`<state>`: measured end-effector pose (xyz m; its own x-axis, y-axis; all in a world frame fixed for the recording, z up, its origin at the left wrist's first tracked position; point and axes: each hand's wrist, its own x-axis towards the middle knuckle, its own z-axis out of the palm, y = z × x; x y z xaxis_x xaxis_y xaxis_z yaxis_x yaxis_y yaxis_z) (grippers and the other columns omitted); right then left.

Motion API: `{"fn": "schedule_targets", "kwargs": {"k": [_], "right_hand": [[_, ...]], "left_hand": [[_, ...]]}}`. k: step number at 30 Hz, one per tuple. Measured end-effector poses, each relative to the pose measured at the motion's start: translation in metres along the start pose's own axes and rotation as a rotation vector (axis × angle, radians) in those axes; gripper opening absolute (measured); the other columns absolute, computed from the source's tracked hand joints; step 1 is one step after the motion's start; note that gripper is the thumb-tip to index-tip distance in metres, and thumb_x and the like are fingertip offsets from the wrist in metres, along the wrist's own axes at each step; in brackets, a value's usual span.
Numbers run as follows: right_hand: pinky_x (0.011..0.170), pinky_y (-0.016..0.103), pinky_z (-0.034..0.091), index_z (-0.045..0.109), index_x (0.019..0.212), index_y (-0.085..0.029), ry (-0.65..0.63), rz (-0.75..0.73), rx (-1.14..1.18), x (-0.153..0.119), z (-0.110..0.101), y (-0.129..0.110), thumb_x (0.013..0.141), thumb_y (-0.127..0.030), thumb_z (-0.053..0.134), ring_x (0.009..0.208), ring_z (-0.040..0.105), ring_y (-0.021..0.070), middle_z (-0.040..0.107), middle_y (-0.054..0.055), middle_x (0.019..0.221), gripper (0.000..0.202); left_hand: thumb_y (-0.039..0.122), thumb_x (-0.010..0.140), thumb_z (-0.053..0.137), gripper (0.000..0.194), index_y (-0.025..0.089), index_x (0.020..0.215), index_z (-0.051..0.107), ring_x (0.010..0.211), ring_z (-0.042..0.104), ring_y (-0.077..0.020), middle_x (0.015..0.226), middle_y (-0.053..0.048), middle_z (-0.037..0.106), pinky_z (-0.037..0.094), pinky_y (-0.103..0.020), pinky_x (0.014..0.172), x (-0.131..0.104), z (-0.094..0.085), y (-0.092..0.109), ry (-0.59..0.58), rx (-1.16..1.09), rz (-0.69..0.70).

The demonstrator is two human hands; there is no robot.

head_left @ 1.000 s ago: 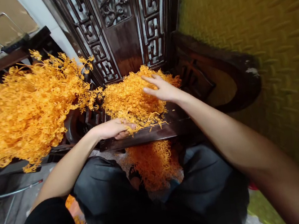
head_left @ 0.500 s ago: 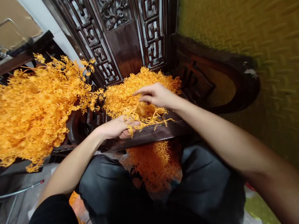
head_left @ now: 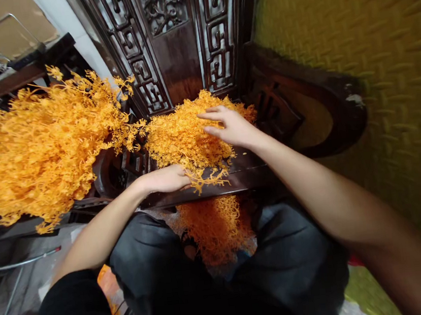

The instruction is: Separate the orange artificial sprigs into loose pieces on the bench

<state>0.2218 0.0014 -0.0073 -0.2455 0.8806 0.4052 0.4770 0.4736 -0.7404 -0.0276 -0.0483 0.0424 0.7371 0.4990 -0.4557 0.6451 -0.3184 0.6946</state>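
Observation:
A heap of orange plastic-looking artificial flower sprigs [head_left: 177, 136] lies on the dark wooden chair seat [head_left: 250, 165] before me. My left hand [head_left: 169, 178] is closed around a thin orange sprig [head_left: 211, 179] at the seat's front edge; its fingertips are partly hidden. Over the right part of the heap is my right hand [head_left: 229, 124], its fingers apart and holding nothing that I can see. To the left, a larger bushy bundle of the same orange sprigs [head_left: 41, 152] stands out over the chair's arm.
A carved dark chair back [head_left: 178, 54] rises behind the heap, with a curved armrest [head_left: 346, 105] at right. More orange sprigs [head_left: 215, 231] lie below the seat between my knees. A yellow textured surface [head_left: 396, 78] covers the right side. A thin metal rod [head_left: 24, 263] is low at left.
My right hand has moved slightly right, and its fingers have spread. My left hand has turned knuckles-up and lowered the sprig against the seat's front edge.

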Motion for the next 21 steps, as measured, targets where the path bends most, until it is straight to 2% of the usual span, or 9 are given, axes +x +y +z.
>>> {"fn": "schedule_targets", "kwargs": {"k": [3, 6, 10, 13, 15, 17, 21], "right_hand": [[0.104, 0.045, 0.049, 0.074, 0.129, -0.023, -0.162, -0.24, 0.035, -0.012, 0.001, -0.036, 0.096, -0.039, 0.069, 0.114, 0.063, 0.0256, 0.066, 0.012, 0.124, 0.036], [0.093, 0.038, 0.05, 0.078, 0.119, -0.024, -0.316, -0.409, 0.037, -0.022, 0.005, -0.058, 0.089, -0.043, 0.078, 0.102, 0.062, 0.0234, 0.064, 0.009, 0.109, 0.035], [0.089, 0.035, 0.049, 0.076, 0.124, -0.022, -0.528, -0.4, -0.086, -0.027, 0.013, -0.063, 0.085, -0.037, 0.083, 0.102, 0.06, 0.0233, 0.063, 0.01, 0.112, 0.043], [0.085, 0.033, 0.048, 0.08, 0.113, -0.018, -0.639, -0.348, -0.134, -0.026, 0.014, -0.058, 0.086, -0.03, 0.082, 0.094, 0.063, 0.0216, 0.068, 0.009, 0.102, 0.029], [0.082, 0.032, 0.047, 0.082, 0.105, -0.018, -0.66, -0.339, -0.101, -0.025, 0.011, -0.054, 0.088, -0.029, 0.08, 0.087, 0.063, 0.0196, 0.069, 0.007, 0.093, 0.02], [0.081, 0.031, 0.046, 0.082, 0.098, -0.019, -0.629, -0.33, -0.027, -0.024, 0.007, -0.05, 0.091, -0.031, 0.077, 0.083, 0.062, 0.018, 0.069, 0.006, 0.089, 0.015], [0.084, 0.033, 0.047, 0.078, 0.087, -0.019, -0.505, -0.279, 0.13, -0.022, 0.006, -0.044, 0.095, -0.036, 0.069, 0.085, 0.062, 0.0176, 0.069, 0.006, 0.093, 0.021]], "left_hand": [[0.023, 0.089, 0.05, 0.027, 0.018, 0.063, 0.051, 0.057, 0.041, -0.0107, 0.059, 0.003, 0.049, 0.034, -0.025, 0.058, 0.008, 0.002, 0.001, 0.005, 0.148, -0.059], [0.027, 0.09, 0.053, 0.028, 0.018, 0.063, 0.054, 0.053, 0.041, -0.0116, 0.057, 0.002, 0.05, 0.033, -0.027, 0.056, 0.014, 0.005, 0.001, -0.015, 0.297, -0.16], [0.039, 0.098, 0.047, 0.041, 0.015, 0.071, 0.066, 0.055, 0.051, -0.0157, 0.065, -0.006, 0.062, 0.041, -0.03, 0.06, 0.019, 0.014, 0.005, -0.028, 0.512, -0.194], [0.044, 0.103, 0.037, 0.054, 0.01, 0.088, 0.076, 0.072, 0.066, -0.0238, 0.085, -0.018, 0.074, 0.049, -0.034, 0.069, 0.016, 0.02, 0.016, 0.029, 0.674, -0.225], [0.041, 0.103, 0.036, 0.053, 0.008, 0.097, 0.077, 0.084, 0.072, -0.0285, 0.095, -0.023, 0.076, 0.052, -0.036, 0.075, 0.013, 0.022, 0.026, 0.054, 0.751, -0.258], [0.036, 0.103, 0.035, 0.051, 0.008, 0.102, 0.078, 0.091, 0.074, -0.0304, 0.098, -0.024, 0.076, 0.053, -0.037, 0.079, 0.01, 0.023, 0.035, 0.074, 0.798, -0.283], [0.03, 0.102, 0.035, 0.048, 0.008, 0.102, 0.078, 0.092, 0.074, -0.0305, 0.098, -0.023, 0.077, 0.054, -0.038, 0.08, 0.006, 0.021, 0.038, 0.116, 0.815, -0.284]]}}
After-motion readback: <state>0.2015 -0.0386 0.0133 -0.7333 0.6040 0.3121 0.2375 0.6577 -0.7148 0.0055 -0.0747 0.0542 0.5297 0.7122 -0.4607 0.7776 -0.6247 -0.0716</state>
